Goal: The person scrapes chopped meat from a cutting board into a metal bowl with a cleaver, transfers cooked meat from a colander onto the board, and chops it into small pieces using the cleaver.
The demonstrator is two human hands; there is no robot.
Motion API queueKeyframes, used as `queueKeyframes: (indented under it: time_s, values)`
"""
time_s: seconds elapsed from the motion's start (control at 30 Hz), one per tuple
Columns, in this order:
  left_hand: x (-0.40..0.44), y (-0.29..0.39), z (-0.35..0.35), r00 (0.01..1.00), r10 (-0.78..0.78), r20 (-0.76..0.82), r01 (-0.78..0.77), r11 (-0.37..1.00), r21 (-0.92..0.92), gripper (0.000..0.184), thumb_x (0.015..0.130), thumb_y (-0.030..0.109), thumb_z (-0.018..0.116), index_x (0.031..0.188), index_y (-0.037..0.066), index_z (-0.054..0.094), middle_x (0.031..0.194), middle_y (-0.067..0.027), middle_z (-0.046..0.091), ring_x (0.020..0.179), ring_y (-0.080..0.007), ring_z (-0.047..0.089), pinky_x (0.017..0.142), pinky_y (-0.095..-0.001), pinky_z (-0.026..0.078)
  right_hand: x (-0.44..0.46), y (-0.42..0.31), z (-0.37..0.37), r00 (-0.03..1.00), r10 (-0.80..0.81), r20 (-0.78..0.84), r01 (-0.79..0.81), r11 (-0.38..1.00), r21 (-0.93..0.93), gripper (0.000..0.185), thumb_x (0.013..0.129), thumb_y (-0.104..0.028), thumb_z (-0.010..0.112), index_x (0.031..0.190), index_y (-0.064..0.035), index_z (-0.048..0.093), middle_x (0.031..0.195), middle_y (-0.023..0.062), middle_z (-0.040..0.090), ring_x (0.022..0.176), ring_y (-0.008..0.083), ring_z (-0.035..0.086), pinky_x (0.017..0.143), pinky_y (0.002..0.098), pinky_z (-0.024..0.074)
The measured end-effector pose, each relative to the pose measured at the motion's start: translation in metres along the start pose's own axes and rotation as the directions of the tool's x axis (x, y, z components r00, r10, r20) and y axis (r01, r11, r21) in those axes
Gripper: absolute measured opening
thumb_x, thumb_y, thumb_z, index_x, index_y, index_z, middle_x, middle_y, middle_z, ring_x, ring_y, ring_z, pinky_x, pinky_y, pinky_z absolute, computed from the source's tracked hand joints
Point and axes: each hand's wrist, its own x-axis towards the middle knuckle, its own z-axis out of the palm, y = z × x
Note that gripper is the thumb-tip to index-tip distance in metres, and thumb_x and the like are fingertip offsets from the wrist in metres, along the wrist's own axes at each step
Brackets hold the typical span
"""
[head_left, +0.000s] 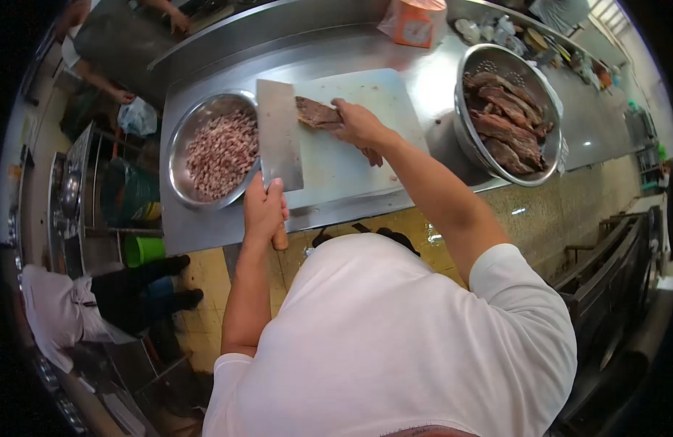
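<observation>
My left hand (pixel 264 211) grips the wooden handle of a wide cleaver (pixel 280 138), whose blade stretches away from me over the left side of the white cutting board (pixel 358 164). On the board, my right hand (pixel 357 125) holds a long piece of dark cooked meat (pixel 318 114), its left end close to the blade. More of the meat shows below that hand. Chopped meat (pixel 221 154) fills part of a metal bowl (pixel 178 175) left of the board. To the right, several large meat pieces (pixel 508 120) lie in a metal colander (pixel 464 138).
An orange scale (pixel 416 25) in plastic stands at the back of the steel table (pixel 198 229). Bags and small items line the back right. Another person's hand (pixel 124 96) is near a plastic bag (pixel 138 116) at upper left. A person in white (pixel 52 306) is at lower left.
</observation>
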Motion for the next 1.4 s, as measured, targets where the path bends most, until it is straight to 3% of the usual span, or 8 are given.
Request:
queueKeyframes:
  time_s: [0.17,0.33,0.63,0.73,0.83,0.93,1.03,1.4]
  values:
    - [-0.006,-0.004,-0.005,0.996,0.039,0.081,-0.06,0.961,0.27,0.016,0.105,0.02,0.055,0.101,0.004,0.054,0.065,-0.0014,0.054,0.05,-0.0078,0.052,0.044,-0.0282,0.044,-0.047,0.015,0.006,0.995,-0.033,-0.09,0.025,0.996,-0.083,0.052,0.082,-0.025,0.081,0.126,-0.0027,0.064,0.108,0.0223,0.068,0.101,0.0405,0.066,0.091,0.0465,0.053]
    - [-0.004,0.02,0.007,0.955,0.156,0.254,-0.286,0.723,0.629,0.02,0.101,0.019,0.054,0.101,0.0,0.051,0.082,-0.0313,0.066,0.086,-0.056,0.062,0.076,-0.0592,0.049,-0.068,0.014,0.015,0.973,0.157,-0.169,-0.141,0.985,0.1,0.033,0.081,-0.025,0.081,0.104,-0.0031,0.074,0.103,0.0194,0.067,0.097,0.0396,0.065,0.087,0.0478,0.0529]
    - [0.092,0.015,0.081,0.922,0.153,0.356,-0.378,0.554,0.741,0.022,0.091,0.004,0.053,0.11,-0.006,0.051,0.098,-0.0343,0.069,0.096,-0.0529,0.067,0.088,-0.0605,0.05,-0.066,0.011,0.033,0.962,0.088,-0.26,-0.1,0.994,-0.034,0.027,0.084,-0.02,0.077,0.102,-0.0034,0.066,0.094,0.0192,0.064,0.096,0.0418,0.064,0.084,0.0494,0.0537]
    - [0.09,0.014,0.074,0.926,0.157,0.344,-0.367,0.591,0.718,0.021,0.101,0.016,0.051,0.108,-0.003,0.048,0.09,-0.0343,0.067,0.091,-0.0562,0.064,0.084,-0.0619,0.048,-0.067,0.016,0.032,0.847,0.314,-0.429,-0.31,0.947,0.081,0.047,0.085,-0.02,0.076,0.125,-0.0025,0.058,0.1,0.0213,0.062,0.096,0.0422,0.064,0.085,0.0495,0.0541]
    - [0.06,0.018,0.065,0.938,0.154,0.312,-0.334,0.647,0.686,0.021,0.102,0.017,0.051,0.105,-0.002,0.047,0.088,-0.0345,0.066,0.09,-0.0564,0.063,0.081,-0.0622,0.047,-0.085,0.024,0.008,0.882,0.461,-0.095,-0.335,0.757,0.562,0.06,0.088,-0.016,0.074,0.139,-0.0004,0.047,0.112,0.0241,0.059,0.098,0.0429,0.064,0.089,0.049,0.0543]
    - [0.044,0.021,0.061,0.932,0.134,0.336,-0.338,0.658,0.674,0.02,0.103,0.018,0.051,0.103,-0.001,0.046,0.087,-0.0347,0.065,0.089,-0.0562,0.062,0.079,-0.0627,0.045,-0.09,0.029,-0.011,0.955,-0.013,-0.296,0.067,0.983,0.17,0.056,0.086,-0.006,0.072,0.139,-0.0062,0.052,0.132,0.0213,0.056,0.112,0.0406,0.06,0.096,0.0457,0.0525]
    - [0.035,0.032,0.062,0.934,0.117,0.338,-0.33,0.644,0.69,0.021,0.104,0.019,0.051,0.103,-0.001,0.046,0.086,-0.0343,0.065,0.088,-0.0562,0.061,0.078,-0.0628,0.044,-0.072,0.045,-0.012,0.896,-0.381,-0.228,0.377,0.924,-0.061,0.049,0.083,-0.006,0.074,0.13,-0.0089,0.06,0.13,0.0157,0.058,0.112,0.0378,0.059,0.099,0.0448,0.0509]
    - [-0.011,0.061,0.055,0.955,-0.037,0.295,-0.192,0.68,0.707,0.022,0.104,0.019,0.051,0.103,-0.003,0.045,0.085,-0.0339,0.064,0.087,-0.0562,0.062,0.077,-0.0631,0.044,-0.063,0.049,-0.015,0.939,-0.317,-0.129,0.333,0.935,0.124,0.034,0.081,-0.008,0.072,0.113,-0.0071,0.063,0.115,0.0127,0.063,0.108,0.0351,0.06,0.096,0.0436,0.0512]
